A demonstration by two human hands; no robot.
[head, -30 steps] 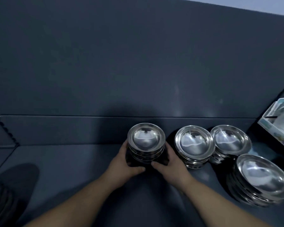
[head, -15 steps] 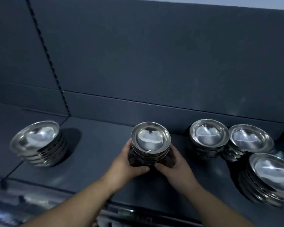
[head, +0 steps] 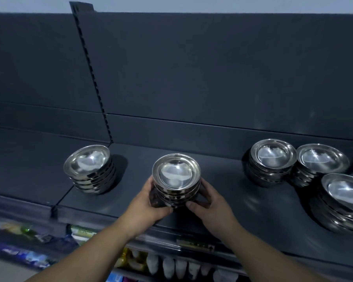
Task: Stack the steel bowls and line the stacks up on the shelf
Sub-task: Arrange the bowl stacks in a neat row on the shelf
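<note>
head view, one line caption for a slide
Left hand and right hand grip a stack of steel bowls at the dark shelf, a lone stack to its left, three stacks to its right

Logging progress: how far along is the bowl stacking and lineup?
Done: every bowl in view sits in a stack: left stack, two back-right stacks, front-right stack. In hand: left hand and right hand grip the middle stack at the shelf. Left: even the row; front-right stack sits forward, gaps look uneven.

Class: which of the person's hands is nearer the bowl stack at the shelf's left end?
Left. The left hand grips the middle stack on the side facing the left stack; the right hand grips its opposite side, farther away.
</note>
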